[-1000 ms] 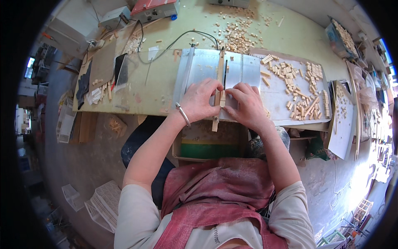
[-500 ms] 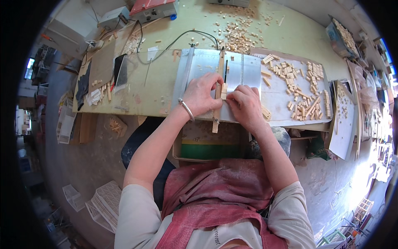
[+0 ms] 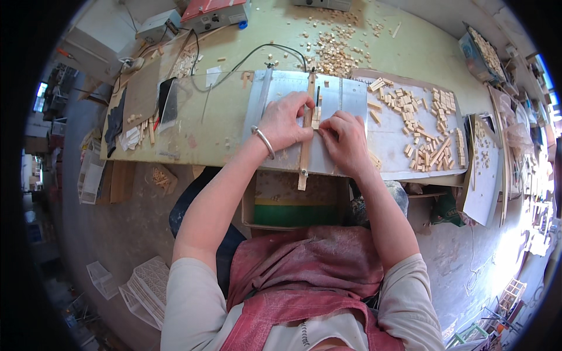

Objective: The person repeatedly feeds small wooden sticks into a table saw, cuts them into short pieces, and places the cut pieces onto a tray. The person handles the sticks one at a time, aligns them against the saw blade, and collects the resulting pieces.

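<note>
A long wooden guide strip (image 3: 305,153) runs front to back across the metal saw plate (image 3: 280,89) on the green bench. My left hand (image 3: 285,120), with a metal bangle at the wrist, presses down on the strip from its left side. My right hand (image 3: 344,139) lies just right of the strip, fingertips pinching a small pale wood piece (image 3: 317,117) against it. A narrow dark slot (image 3: 318,95) shows in the plate just beyond that piece.
Several cut wood blocks (image 3: 417,123) lie on the white board right of my hands, more chips (image 3: 333,52) behind the plate. A black cable (image 3: 257,52), a red box (image 3: 213,11) and a dark tool (image 3: 166,96) sit at the left. An open box (image 3: 293,202) stands under the bench.
Both hands have slid away from me along the plate, carrying the strip and the small wood piece toward the slot.
</note>
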A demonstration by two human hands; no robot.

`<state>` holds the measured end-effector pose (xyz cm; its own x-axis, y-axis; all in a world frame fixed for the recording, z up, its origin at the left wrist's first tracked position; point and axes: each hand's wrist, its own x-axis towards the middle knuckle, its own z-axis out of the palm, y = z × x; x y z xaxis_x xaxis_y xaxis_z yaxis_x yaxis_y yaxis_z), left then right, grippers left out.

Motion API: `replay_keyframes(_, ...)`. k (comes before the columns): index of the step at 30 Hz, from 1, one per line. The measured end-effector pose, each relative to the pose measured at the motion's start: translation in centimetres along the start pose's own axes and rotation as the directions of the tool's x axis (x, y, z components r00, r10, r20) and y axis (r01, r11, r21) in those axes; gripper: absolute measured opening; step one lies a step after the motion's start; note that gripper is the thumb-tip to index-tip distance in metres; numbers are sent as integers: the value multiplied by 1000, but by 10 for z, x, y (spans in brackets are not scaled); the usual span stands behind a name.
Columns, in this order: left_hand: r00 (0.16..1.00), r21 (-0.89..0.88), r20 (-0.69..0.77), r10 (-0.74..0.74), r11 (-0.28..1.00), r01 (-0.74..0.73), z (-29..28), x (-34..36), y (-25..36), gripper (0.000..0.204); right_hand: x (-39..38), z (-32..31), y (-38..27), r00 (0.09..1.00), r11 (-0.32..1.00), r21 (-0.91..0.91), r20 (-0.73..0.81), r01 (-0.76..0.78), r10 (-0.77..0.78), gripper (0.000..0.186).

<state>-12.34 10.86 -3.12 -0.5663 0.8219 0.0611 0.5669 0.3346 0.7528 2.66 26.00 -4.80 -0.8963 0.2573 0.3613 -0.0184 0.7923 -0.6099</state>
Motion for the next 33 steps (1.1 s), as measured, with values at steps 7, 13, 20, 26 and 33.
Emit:
replay_keyframes(7,1000,17,1,-19,1000,19,-2,13,-2,48,9,1,6,1000,1000,7,-5,-12,12,4)
replay_keyframes(13,999,48,23,-33,998,32,-9,16,0,48,17,-4,14,988,999,-37,-154,-20,14,6)
replay_keyframes(20,985,83,161,55,994,-69,-10,-32,22,43,-35,-100,81,894,961,10,-363,-278,263,6)
replay_keyframes(26,930,62,321,176,976,-207,-25,-62,45,19,-135,-148,123,776,903,-96,-555,-418,300,4)
replay_keyframes(33,968,56,136,213,974,-222,-26,-109,76,18,-230,-204,144,647,772,-298,-740,-561,183,11)
